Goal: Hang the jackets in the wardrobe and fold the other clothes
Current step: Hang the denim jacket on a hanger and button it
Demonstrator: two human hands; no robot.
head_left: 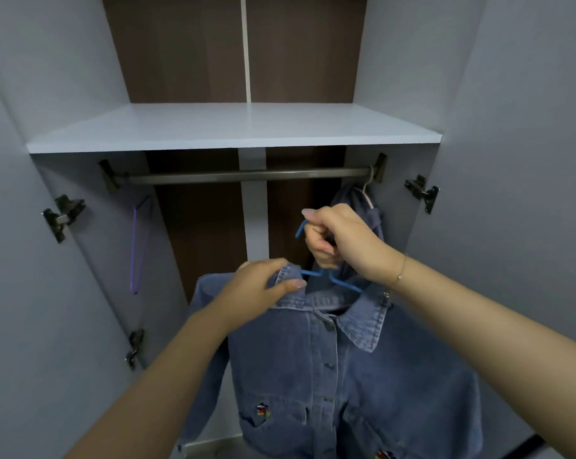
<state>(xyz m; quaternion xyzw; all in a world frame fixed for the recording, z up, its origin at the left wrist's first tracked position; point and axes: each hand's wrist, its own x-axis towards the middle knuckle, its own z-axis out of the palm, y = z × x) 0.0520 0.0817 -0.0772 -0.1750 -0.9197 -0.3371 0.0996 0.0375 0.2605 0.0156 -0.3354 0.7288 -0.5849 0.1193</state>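
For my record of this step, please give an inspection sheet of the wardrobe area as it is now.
Surface: shelf above the rail, nothing seen on it.
Job's things: denim jacket on blue hanger, below the rail, not yet hooked; second denim garment hangs at the rail's right end.
Clutter: purple hanger at the left wall.
Grips: left hand pinches the jacket's collar; right hand holds the hanger's hook.
Cables: nothing seen.
Surroundings: open doors with hinges.

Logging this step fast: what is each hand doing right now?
Left hand: pinches the denim jacket at its collar.
Right hand: closed round the neck of the blue hanger.
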